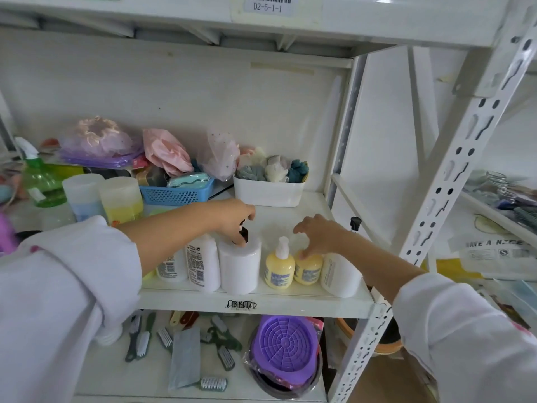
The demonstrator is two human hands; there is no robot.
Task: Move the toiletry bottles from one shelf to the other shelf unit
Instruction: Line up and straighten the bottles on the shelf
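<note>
A row of toiletry bottles stands along the front of the white shelf (pixel 290 212). My left hand (pixel 232 218) grips the black pump top of a wide white bottle (pixel 239 267). Left of it stand two white labelled bottles (pixel 202 264), partly hidden by my forearm. A small yellow pump bottle (pixel 279 270) stands free in the middle. My right hand (pixel 321 234) reaches down over a second yellow bottle (pixel 308 269), fingertips touching its top, which they hide. A large white bottle with a black pump (pixel 340 274) stands at the right end behind my wrist.
Behind the bottles are a white bin of scrunchies (pixel 268 193), a blue basket (pixel 174 194), two translucent tubs (pixel 120 199) and a green spray bottle (pixel 42 181). The lower shelf holds brushes and a purple basin (pixel 286 344). Another shelf unit (pixel 494 216) stands at right.
</note>
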